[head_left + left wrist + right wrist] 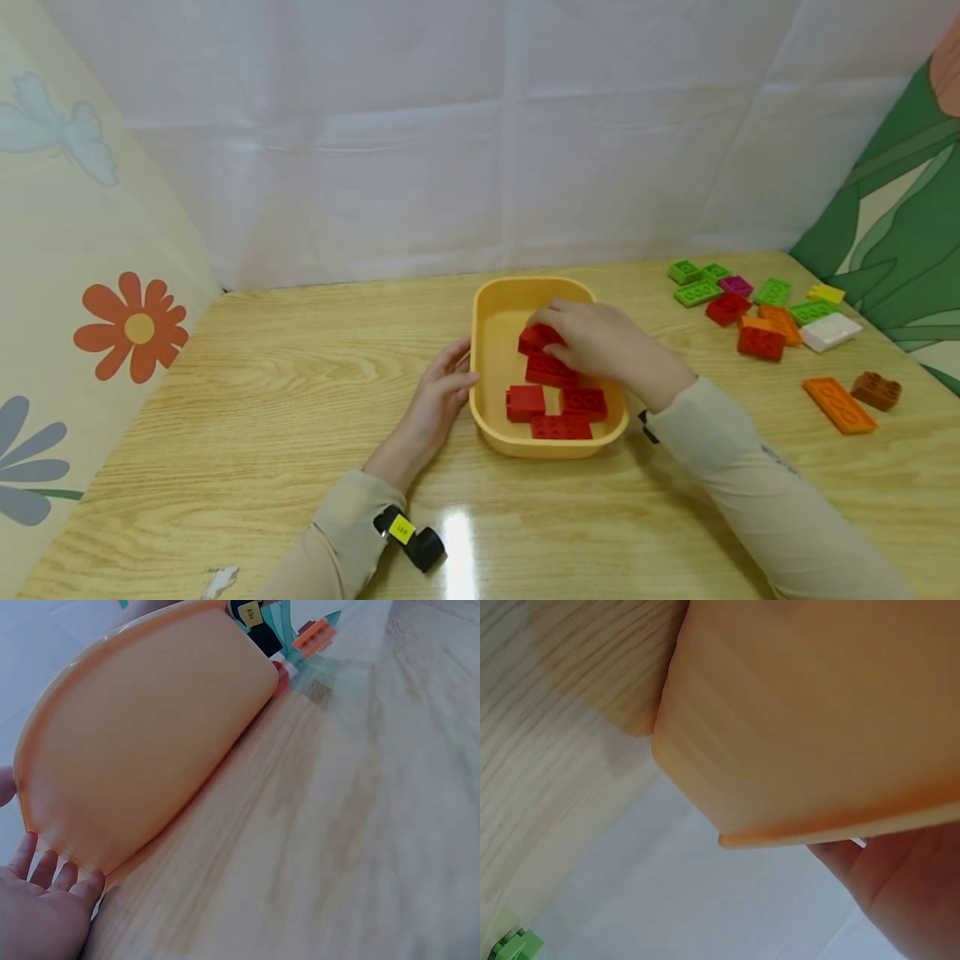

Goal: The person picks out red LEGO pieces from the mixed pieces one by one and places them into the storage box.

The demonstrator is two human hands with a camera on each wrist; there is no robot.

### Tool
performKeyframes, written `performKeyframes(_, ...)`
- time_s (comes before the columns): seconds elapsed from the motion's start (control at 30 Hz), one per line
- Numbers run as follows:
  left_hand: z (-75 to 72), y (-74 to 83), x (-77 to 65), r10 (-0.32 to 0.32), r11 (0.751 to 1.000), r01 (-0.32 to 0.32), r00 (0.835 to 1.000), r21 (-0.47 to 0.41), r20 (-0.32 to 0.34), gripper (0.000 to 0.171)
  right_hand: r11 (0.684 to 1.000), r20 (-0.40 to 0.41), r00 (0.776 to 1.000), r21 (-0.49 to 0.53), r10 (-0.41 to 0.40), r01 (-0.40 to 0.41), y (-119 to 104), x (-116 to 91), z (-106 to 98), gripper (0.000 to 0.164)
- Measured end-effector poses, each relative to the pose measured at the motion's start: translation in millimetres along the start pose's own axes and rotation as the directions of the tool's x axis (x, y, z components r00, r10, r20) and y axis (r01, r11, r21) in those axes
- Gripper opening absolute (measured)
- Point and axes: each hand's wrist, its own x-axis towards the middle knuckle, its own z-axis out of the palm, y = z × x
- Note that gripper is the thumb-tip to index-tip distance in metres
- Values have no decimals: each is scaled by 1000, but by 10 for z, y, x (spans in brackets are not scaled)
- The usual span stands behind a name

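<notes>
A yellow plastic tub [491, 317] stands on the table with several red toy building bricks inside. My right hand [592, 337] reaches over its right wall and pinches a red brick [534, 340] in the far half. Just nearer lies another red brick [551, 371]; a red brick [525, 402] and a few others lie near the front wall. My left hand [438, 396] rests against the tub's left side, thumb at the rim. The left wrist view shows its relaxed fingers [45, 864] touching the outer wall. In the right wrist view the wall hides the bricks.
Loose bricks lie at the table's right: green ones [697, 292], red ones [727, 308], a white one [831, 331], a flat orange one [838, 406] and a brown one [876, 391]. A white cloth [375, 150] hangs behind the table; decorated panels flank it.
</notes>
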Motion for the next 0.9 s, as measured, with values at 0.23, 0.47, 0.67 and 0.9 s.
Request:
performKeyframes(0.23,-7,-6,1,-1,1000,1,1000,-5,-2,65,1000,0,1000,1,-7,7,2,-12,-2,32)
performKeyframes(0.47,0,0,0,0,1000,0,1000,0,-1,65,1000,9,1000,23,9,-9,0,-21,-11,31)
performKeyframes(0.67,5,10,-8,0,1000,0,1000,-4,1,66,1000,-2,1000,18,16,-16,-12,-26,-39,29)
performKeyframes(0.9,7,15,-7,-6,1000,6,1000,10,-6,66,1000,-46,999,22,3,-2,10,-31,-80,28)
